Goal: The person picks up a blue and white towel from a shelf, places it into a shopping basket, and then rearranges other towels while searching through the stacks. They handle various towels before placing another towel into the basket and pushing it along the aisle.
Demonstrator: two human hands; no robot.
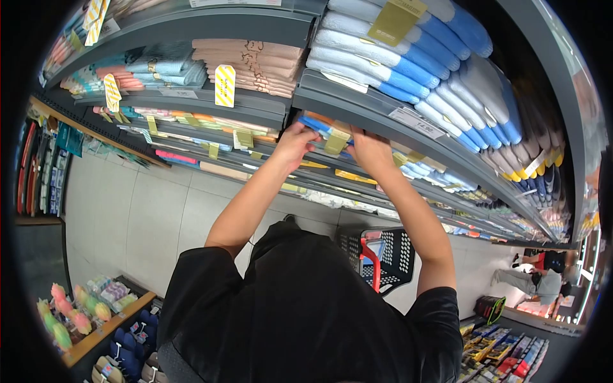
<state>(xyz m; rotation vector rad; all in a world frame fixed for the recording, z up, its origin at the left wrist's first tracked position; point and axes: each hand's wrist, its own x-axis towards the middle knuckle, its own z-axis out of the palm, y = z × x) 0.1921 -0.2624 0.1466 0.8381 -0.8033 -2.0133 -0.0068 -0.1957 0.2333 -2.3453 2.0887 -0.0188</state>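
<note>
Blue pack (317, 124) lies at the front edge of a middle shelf, just under the grey upper shelf (357, 105) that carries the blue-and-white towels (408, 64), and right of the beige towels (255, 60) stacked one bay over. It looks like folded cloth, with something orange lying on top of it.

The left hand (295, 143) reaches up to the pack's left end, its fingers curled closed on it. A yellow tag (336, 142) hangs at the shelf's front edge between the two hands, partly covering the pack. The right hand (369, 150) is at the pack's right end, just beside the tag. Its fingertips go in under the shelf edge, so I cannot tell whether it grips or only touches.

By its look the pack is light, soft and limp, likely to sag in the middle if held by one end. If it is wrapped, the surface may be a little slippery. The best hold seems to be at both ends of the folded front edge, thumbs above and fingers beneath.

Lower right, a black basket (389, 252) stands on the floor.
</note>
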